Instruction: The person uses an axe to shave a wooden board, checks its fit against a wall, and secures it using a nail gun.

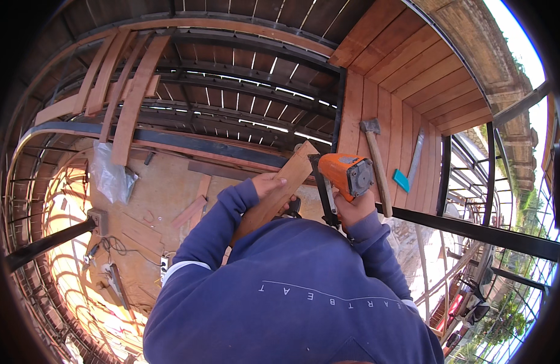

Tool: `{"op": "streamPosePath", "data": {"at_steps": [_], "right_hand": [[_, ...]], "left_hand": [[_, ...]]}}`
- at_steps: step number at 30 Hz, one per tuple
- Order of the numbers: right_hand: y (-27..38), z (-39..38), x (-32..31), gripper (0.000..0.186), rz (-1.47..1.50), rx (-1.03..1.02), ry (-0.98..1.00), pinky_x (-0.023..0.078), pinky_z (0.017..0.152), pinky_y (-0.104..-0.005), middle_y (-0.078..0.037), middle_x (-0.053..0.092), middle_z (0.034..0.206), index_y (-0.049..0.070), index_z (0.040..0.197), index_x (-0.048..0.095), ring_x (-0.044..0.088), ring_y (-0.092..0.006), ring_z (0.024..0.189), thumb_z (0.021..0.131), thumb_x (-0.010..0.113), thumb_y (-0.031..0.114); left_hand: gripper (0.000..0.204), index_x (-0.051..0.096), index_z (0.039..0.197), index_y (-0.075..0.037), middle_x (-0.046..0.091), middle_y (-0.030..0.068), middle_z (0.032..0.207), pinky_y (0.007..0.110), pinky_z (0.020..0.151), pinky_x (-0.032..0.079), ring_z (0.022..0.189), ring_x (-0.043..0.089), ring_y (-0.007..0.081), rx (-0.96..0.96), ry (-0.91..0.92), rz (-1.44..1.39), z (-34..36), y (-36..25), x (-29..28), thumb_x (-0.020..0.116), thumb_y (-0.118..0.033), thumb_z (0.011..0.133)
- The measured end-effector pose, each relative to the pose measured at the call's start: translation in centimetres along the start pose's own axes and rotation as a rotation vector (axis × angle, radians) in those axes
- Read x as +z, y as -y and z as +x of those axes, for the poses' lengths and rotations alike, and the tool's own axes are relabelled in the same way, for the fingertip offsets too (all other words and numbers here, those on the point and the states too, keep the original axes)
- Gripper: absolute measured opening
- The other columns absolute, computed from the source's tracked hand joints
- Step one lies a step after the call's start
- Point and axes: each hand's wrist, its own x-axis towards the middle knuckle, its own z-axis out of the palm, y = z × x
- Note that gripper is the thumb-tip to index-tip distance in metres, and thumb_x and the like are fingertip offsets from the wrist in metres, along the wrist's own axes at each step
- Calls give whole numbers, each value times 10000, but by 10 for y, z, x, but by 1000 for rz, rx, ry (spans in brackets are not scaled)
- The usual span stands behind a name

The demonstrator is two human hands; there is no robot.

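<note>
My left hand [268, 185] is closed around the edge of a reddish-brown wooden plank [292, 173], which slants up and to the right in front of my chest. In my right hand [356, 210] is an orange nail gun [339, 170], gripped by its handle. The gun's dark nose is close to the plank's upper end; whether they touch I cannot tell. A wooden-handled hatchet or hammer [377, 155] lies just right of the gun, on the slatted boards [386, 109]. Beyond it rests a handsaw [402, 180] with a teal handle.
Several loose planks [134, 97] lean across the black metal frame [171, 138] at the left. Below them are a clear plastic bag [112, 173], a socket strip [164, 264] and a cable. A black metal bar [474, 229] runs along the right.
</note>
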Motion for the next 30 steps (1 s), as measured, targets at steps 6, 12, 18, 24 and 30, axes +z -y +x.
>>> {"op": "streamPosePath", "data": {"at_steps": [6,12,18,24,30], "right_hand": [[6,18,9,231,-162,-4,56,457,465,-292,-49,621,664,1,1053,650,573,-110,500,845,654,100],[12,25,8,245,-234,-80,33,491,557,-327,-58,650,706,-1,1058,652,615,-151,590,832,646,95],[41,29,8,242,-259,100,59,535,706,-415,-228,676,794,0,962,672,669,-418,814,770,649,144],[22,29,7,274,-286,58,82,478,531,-352,-114,628,707,10,1058,640,580,-234,580,795,623,89],[26,32,6,267,-287,45,97,475,527,-350,-114,627,714,4,1051,638,577,-234,578,799,615,87]], "left_hand": [[439,435,1330,26,658,188,1069,382,742,569,818,682,258,15,51,-26,5,3,-9,456,-292,1027],[404,456,1300,32,662,172,1030,381,754,582,800,682,241,23,76,-89,9,11,-14,446,-269,1030],[425,442,1329,26,649,187,1039,377,753,565,810,668,248,-2,87,-81,4,1,-10,471,-261,1017],[424,442,1325,19,655,184,1038,374,752,566,796,673,246,16,112,-31,7,3,-13,470,-273,1019],[419,445,1319,22,656,180,1035,373,754,567,798,676,245,9,128,-10,6,0,-13,469,-270,1019]]}}
